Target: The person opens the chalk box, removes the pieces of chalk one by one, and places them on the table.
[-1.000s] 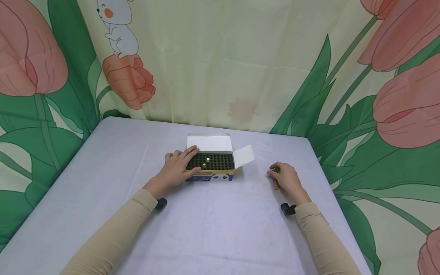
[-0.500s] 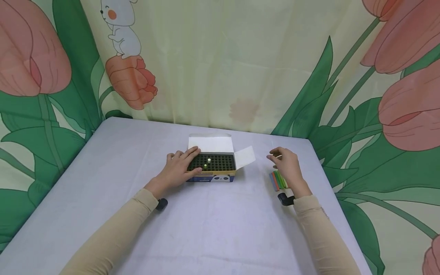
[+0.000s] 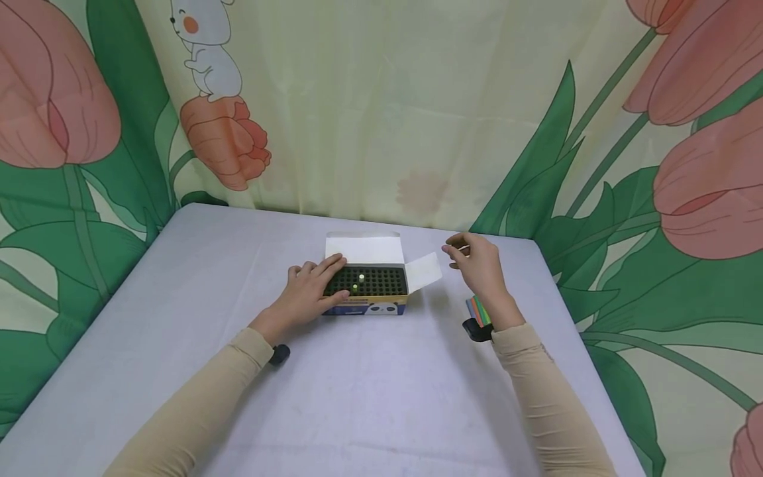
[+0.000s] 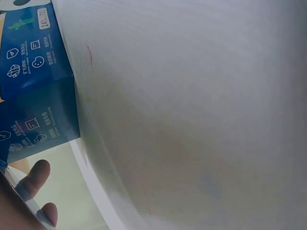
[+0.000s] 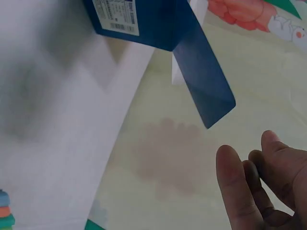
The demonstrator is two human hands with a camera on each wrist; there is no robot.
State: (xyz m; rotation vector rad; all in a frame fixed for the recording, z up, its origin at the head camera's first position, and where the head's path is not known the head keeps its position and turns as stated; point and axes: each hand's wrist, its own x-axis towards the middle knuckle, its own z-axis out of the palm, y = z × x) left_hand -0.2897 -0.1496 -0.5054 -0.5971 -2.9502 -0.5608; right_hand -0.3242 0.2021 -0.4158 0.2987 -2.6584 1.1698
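On the table's middle, the left hand [image 3: 310, 291] lies flat steadying the light cardboard box [image 3: 366, 291]; the right hand [image 3: 477, 265] hovers beside its flap, seemingly pinching a thin stick; colored sticks [image 3: 479, 309] lie below; light, brittle; grip mid-length.

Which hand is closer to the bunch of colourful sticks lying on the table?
Right. The right hand is raised just beyond the bunch of colourful sticks; the left hand rests on the open blue cardboard box, farther away.
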